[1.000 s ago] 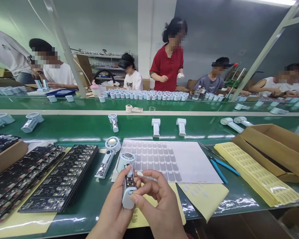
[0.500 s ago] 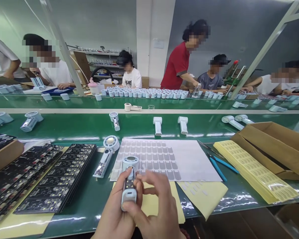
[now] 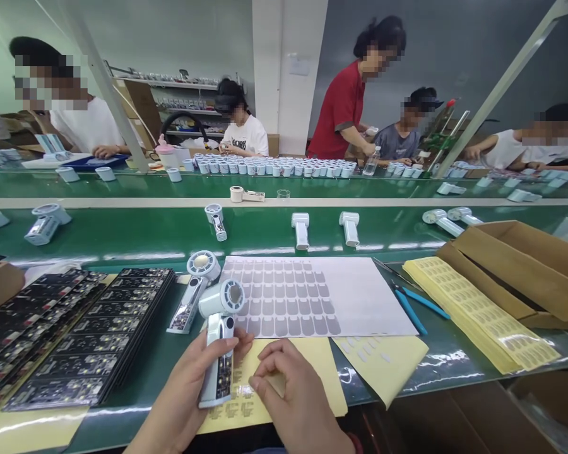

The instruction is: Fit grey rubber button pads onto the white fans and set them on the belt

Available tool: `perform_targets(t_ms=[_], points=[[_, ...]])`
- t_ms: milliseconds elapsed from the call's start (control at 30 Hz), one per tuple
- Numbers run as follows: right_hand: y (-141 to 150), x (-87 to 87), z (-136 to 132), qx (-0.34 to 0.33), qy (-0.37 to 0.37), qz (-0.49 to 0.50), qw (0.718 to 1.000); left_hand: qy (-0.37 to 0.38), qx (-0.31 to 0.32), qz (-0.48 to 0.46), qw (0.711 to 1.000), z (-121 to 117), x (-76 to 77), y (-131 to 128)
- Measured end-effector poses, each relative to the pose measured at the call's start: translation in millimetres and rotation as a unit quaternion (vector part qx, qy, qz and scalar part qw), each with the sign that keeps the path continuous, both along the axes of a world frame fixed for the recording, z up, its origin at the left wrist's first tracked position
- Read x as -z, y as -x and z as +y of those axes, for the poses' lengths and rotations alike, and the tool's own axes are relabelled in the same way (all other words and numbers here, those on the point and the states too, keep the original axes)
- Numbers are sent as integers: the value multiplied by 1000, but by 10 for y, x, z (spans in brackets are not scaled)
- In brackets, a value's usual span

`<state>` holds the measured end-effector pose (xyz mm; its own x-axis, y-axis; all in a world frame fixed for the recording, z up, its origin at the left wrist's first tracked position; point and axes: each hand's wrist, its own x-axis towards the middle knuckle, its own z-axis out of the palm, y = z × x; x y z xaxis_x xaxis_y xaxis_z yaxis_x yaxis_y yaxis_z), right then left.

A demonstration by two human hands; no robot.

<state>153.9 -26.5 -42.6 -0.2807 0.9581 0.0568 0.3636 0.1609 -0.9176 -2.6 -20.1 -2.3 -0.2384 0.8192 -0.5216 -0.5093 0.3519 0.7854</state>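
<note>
A pale blue handheld fan (image 3: 221, 299) is held upright by my left hand (image 3: 185, 373), whose fingers wrap round its handle. The handle's side is uncovered, showing a dark circuit board with small lights. Just right of it, my right hand (image 3: 297, 392) is closed in a pinch, apart from the fan; I cannot make out anything between the fingertips. Beneath both hands lies a yellow sheet (image 3: 322, 372) with small printed marks. Behind the held fan is a white sheet (image 3: 366, 296) with rows of grey label shapes. A second fan (image 3: 202, 265) lies beside that sheet's left edge.
Stacked circuit boards (image 3: 94, 343) fill the left side. Blue-handled pliers (image 3: 411, 310), tweezers (image 3: 392, 272), yellow label sheets (image 3: 473, 315) and an open cardboard box (image 3: 525, 271) lie to the right. Several fans stand on the green belt (image 3: 265, 230). Co-workers sit across.
My left hand has turned the fan and shifted it left, so its head now faces right. The right hand has come off the fan's handle and drawn back to the right.
</note>
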Motion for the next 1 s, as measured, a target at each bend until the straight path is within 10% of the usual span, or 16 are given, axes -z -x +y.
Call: perform_targets(t_ms=[167,333,500,733,1000], points=[[53,76,-19,-10,-106,-79,991,-20,39,24,999,-27,98,5],[-102,-74,56,-42,72,130,988,-15,45,50,998,-24,9,-44],[-198,-427,155,-59,77,210,973,-15,34,19,999,91,-115,-173],[-225,-679,372,-68,-12,80,994,-48,-17,-31,998,324,-236,-398],[-150,-551,514,9,-213,-43,976,-32,-26,-58,997,535,-320,-539]])
